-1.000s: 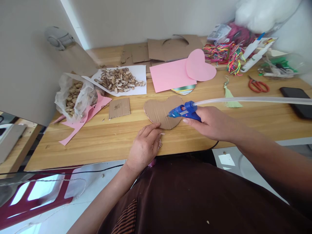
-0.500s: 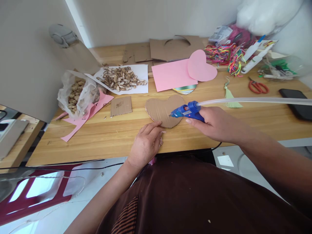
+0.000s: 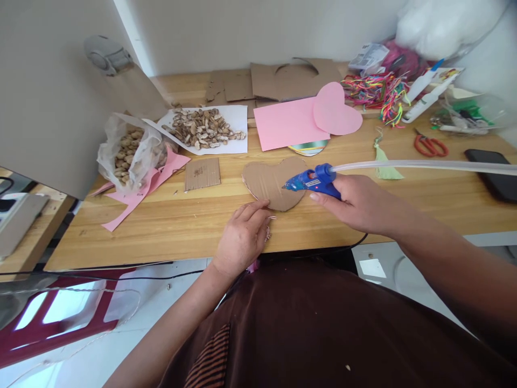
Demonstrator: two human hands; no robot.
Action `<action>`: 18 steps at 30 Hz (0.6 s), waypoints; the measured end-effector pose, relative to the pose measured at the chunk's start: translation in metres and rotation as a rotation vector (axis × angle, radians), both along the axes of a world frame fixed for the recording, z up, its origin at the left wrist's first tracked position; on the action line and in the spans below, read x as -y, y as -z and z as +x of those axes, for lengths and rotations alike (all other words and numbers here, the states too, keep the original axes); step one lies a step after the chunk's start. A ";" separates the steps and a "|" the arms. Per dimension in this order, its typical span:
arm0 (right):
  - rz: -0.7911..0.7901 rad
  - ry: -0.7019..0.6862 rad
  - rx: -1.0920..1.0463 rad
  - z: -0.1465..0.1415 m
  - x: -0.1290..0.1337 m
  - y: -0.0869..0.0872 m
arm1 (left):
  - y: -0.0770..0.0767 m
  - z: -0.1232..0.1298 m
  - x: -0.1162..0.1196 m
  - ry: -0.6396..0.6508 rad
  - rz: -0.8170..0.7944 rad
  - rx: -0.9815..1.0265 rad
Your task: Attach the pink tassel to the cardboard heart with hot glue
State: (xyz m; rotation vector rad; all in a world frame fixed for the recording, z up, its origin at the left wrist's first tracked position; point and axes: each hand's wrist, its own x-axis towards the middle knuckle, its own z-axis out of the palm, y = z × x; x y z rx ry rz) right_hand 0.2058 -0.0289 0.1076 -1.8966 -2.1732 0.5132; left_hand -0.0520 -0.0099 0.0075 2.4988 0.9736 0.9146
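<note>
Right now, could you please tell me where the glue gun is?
In the head view, the glue gun is just right of centre, held in the right hand and pointing left at the cardboard heart.

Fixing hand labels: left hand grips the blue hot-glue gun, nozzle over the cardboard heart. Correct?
Wrong hand: in the head view, the right hand grips the blue hot-glue gun, its nozzle over the cardboard heart.

It looked like a craft corner, with a glue gun (image 3: 317, 182), pliers (image 3: 425, 141), bright threads (image 3: 374, 89) and cardboard sheets (image 3: 266, 82) at a wooden desk (image 3: 161, 215).
</note>
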 end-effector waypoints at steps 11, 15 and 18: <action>-0.004 0.021 -0.028 -0.003 -0.003 0.007 | -0.001 0.000 0.000 0.012 -0.003 0.012; 0.003 0.013 -0.032 -0.005 -0.004 0.008 | -0.001 0.001 0.000 0.000 -0.012 0.007; -0.001 0.006 -0.035 -0.005 -0.003 0.008 | -0.002 0.001 0.001 -0.003 -0.007 0.002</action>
